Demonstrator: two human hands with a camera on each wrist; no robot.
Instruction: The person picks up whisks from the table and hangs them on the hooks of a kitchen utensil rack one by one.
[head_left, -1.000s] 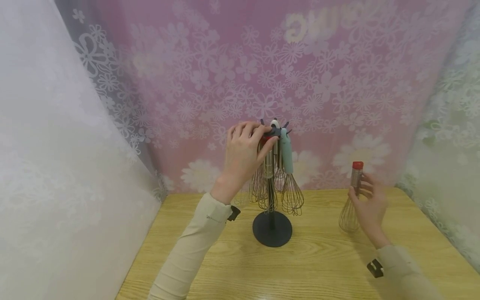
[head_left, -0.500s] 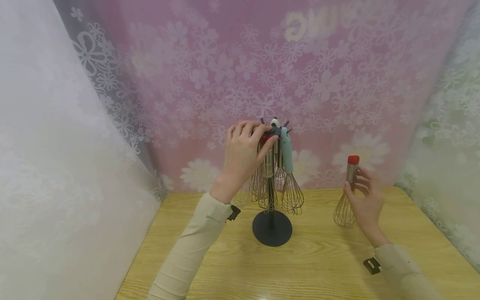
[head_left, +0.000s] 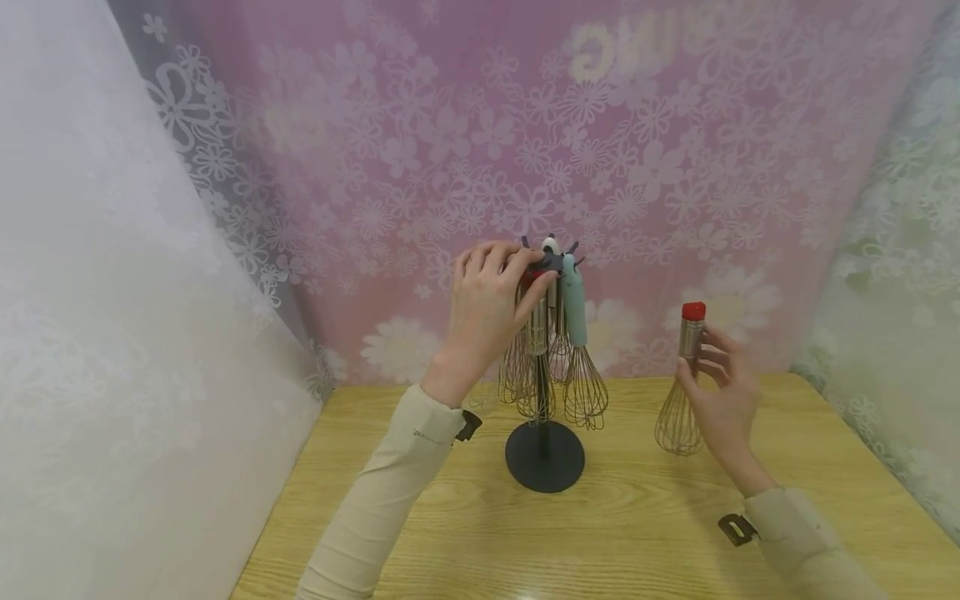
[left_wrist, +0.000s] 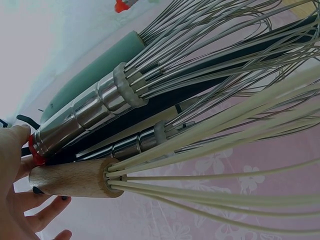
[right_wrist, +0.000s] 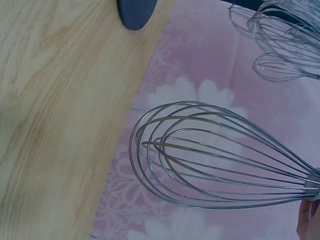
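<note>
My left hand [head_left: 486,304] grips the top of a black whisk stand [head_left: 545,458], its fingers over the hooks. Several whisks hang from it, among them one with a pale green handle [head_left: 573,310]. Seen from the left wrist, a steel-handled whisk [left_wrist: 82,115] with a red end and a wooden-handled whisk [left_wrist: 75,179] with cream wires hang by the fingers. My right hand [head_left: 726,404] holds a whisk [head_left: 691,340] upright by its steel handle, red end up, right of the stand. Its wire loops [right_wrist: 220,165] point down in the right wrist view.
A wood-grain table [head_left: 420,525] carries the stand. Behind it hangs a pink flowered curtain [head_left: 420,167]; pale curtains [head_left: 165,350] close off the left and right sides. Each sleeve has a dark clip [head_left: 737,529] at the cuff.
My right hand has moved left and slightly up with the whisk, closer to the stand. The left hand has stayed on the stand's top.
</note>
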